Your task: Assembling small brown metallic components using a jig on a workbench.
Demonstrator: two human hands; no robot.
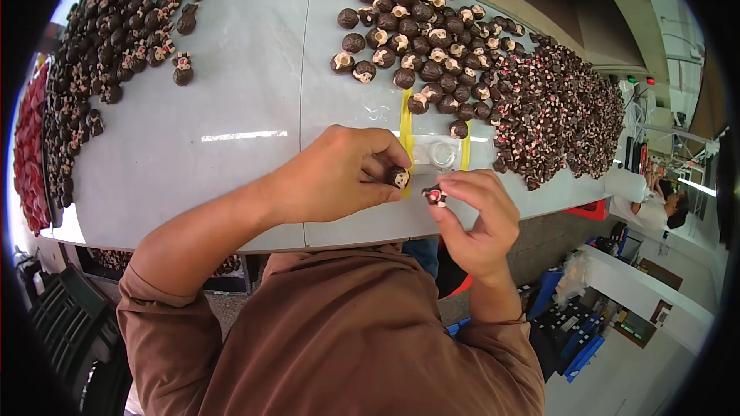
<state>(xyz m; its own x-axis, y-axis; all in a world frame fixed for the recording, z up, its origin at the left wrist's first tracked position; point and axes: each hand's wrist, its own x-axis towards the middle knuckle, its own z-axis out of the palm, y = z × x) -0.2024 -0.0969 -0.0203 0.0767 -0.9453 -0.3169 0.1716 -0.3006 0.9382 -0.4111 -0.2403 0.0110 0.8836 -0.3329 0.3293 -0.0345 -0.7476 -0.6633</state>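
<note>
My left hand [343, 173] closes on a round, dark brown figurine head [398, 177] with a pale face. Facing it, a small dark brown and pale figurine body [435, 195] with a red patch is pinched between the thumb and fingers of my right hand [484, 222]. The two pieces are apart, a short gap between them, above the table's near edge. Just beyond my hands a small clear round dish [442, 155] rests on the white table [231, 169], between two yellow tape strips [406, 119].
Many loose brown heads [422, 11] lie at the far middle, beside a dense heap of small bodies [559, 108] on the right. Joined figurines [116, 38] cover the far left, near red bags [31, 146]. Another person [655, 204] is off to the right, past blue crates [582, 358].
</note>
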